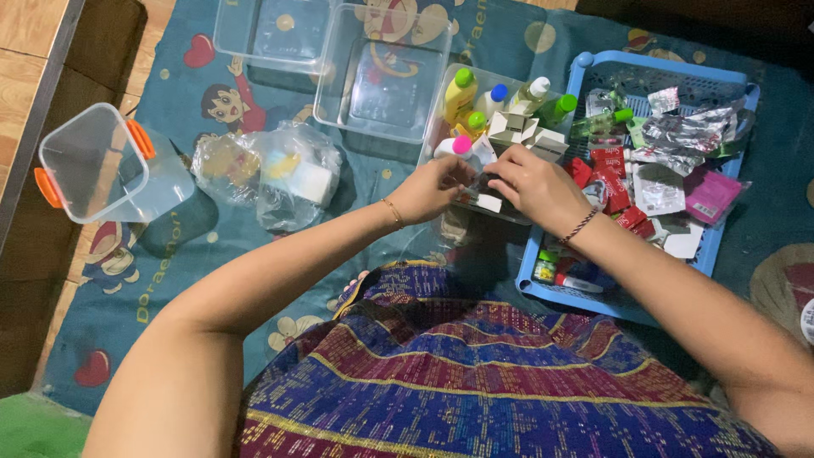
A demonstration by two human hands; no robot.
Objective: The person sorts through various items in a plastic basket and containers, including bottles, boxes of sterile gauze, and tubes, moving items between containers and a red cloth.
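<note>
Both the left hand [434, 188] and right hand [536, 188] pinched a small white-and-dark packet [485, 192], grip clamped; best held steady above the clear plastic bin [441, 119] of bottles.

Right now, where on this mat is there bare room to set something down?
Bare mat lies between the orange-latched box and the left arm. The blue basket and the bottle bin are crowded; both hands meet there.

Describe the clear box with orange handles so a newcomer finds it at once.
Start at the blue cartoon mat and go to its left edge, far from both hands. There a clear box lies tipped. Unlike the two clear tubs at the top, it has orange latches on two sides.
</note>
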